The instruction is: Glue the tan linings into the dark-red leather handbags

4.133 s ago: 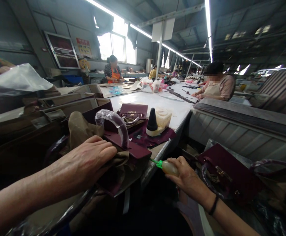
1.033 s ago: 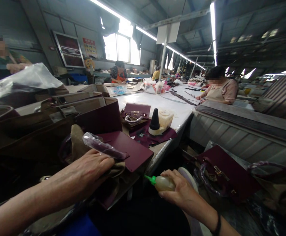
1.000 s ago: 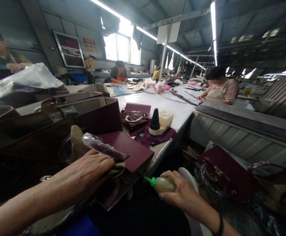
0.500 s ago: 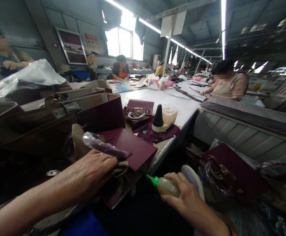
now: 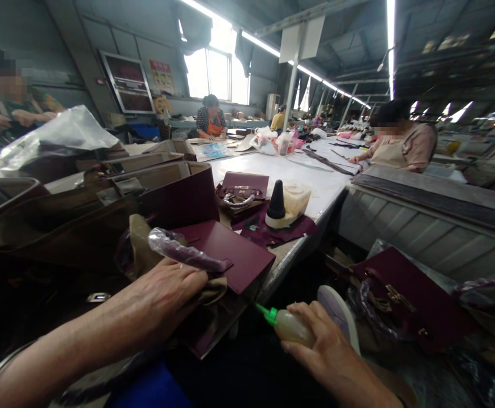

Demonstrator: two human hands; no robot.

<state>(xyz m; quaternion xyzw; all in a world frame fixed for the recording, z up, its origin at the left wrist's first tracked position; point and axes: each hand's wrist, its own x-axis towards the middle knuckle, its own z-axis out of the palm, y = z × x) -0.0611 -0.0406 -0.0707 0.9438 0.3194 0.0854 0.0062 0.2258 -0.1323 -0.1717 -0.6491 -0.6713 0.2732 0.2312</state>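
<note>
My left hand [image 5: 175, 286] is closed on a maroon handbag [image 5: 230, 252], gripping it just below its plastic-wrapped handle [image 5: 186, 249]; the fingertips are hidden behind folds of brown lining [image 5: 216, 292]. In my right hand [image 5: 318, 334] is a squeeze bottle [image 5: 294, 327] with a green nozzle and yellowish contents. Its tip points left, close to the bag's lower edge; whether it touches I cannot tell. Beyond the bag, on a scrap of maroon leather [image 5: 254, 224], stand a black cone [image 5: 277, 201] and a stained, pale container [image 5: 296, 198].
A smaller maroon handbag [image 5: 243, 187] sits on the white table [image 5: 328, 175]. Large open bag bodies [image 5: 175, 192] crowd the left. Another handbag [image 5: 417, 300] lies low on the right, near a shoe [image 5: 338, 314]. Co-workers sit around, one at right [image 5: 404, 141].
The whole view has shifted slightly to the right in the picture. Both hands keep their grip, and the nozzle stays close to the bag's edge.
</note>
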